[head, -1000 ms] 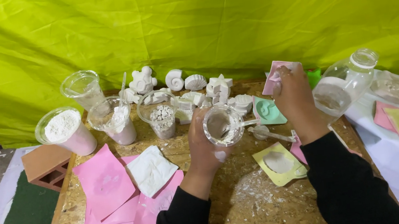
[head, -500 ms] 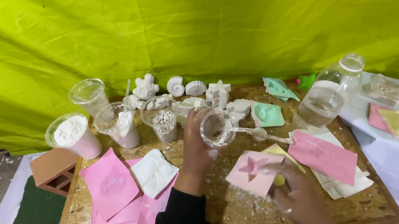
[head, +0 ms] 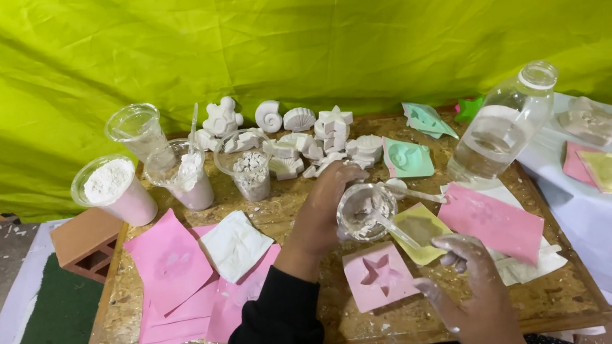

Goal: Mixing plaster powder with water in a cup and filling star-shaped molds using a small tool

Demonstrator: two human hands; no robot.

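Head view: left hand around cup, right hand beside star mould.

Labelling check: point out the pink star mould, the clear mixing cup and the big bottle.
pink star mould (head: 379, 276), head view, on its pink face below the star hollow
clear mixing cup (head: 365, 212), head view, cup interior
big bottle (head: 503, 124), head view, mid-body

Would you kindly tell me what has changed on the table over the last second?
The right hand drew back from the far side and brought a pink star mould down in front. It now holds a stirrer. The left hand stays on the clear cup; the powder cups are unmoved.
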